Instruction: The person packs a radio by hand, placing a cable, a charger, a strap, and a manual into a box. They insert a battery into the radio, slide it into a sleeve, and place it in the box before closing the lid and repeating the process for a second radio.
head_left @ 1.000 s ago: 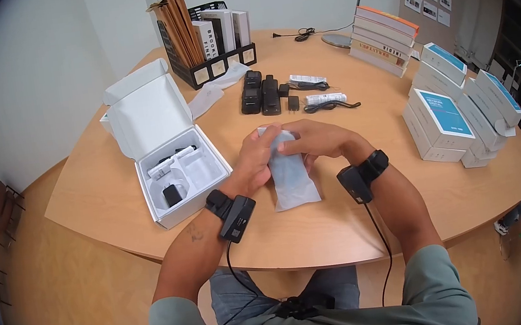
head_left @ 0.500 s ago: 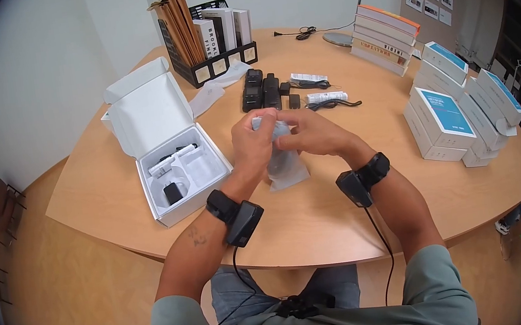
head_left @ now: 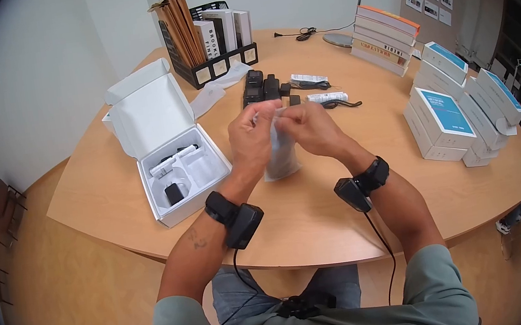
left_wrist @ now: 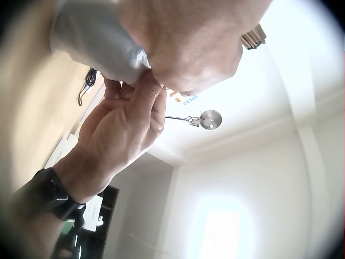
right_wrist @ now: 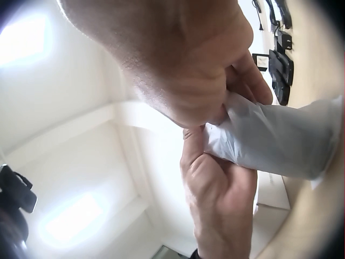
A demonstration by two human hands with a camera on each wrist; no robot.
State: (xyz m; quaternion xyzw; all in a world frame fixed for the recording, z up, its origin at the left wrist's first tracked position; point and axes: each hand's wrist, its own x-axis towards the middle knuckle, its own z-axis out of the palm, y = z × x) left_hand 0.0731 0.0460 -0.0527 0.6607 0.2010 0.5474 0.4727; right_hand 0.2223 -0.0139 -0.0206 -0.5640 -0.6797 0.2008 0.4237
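Note:
A translucent whitish plastic bag [head_left: 281, 163] hangs upright from both hands, its lower end close over the table; something inside fills it out, but I cannot tell what. My left hand [head_left: 249, 139] pinches one side of the top edge. The fingers and thumb of my right hand [head_left: 315, 130] pinch the other side, close beside it. In the right wrist view the bag [right_wrist: 280, 137] looks gathered at the mouth between the hands. Left of them an open white box [head_left: 191, 208] holds a black power adapter [head_left: 174, 193] and a cable bundle.
Black handheld devices [head_left: 253, 88], small adapters and coiled cables [head_left: 339, 103] lie behind the hands. Empty plastic bags [head_left: 206, 98] lie near a black file organizer [head_left: 215, 68]. A book stack [head_left: 383, 41] and several white-and-blue boxes [head_left: 442, 119] stand at right.
Both hands have moved away from the body and lifted the bag from a slanted pose to hanging upright. The right hand's fingers have shifted to the bag's top edge.

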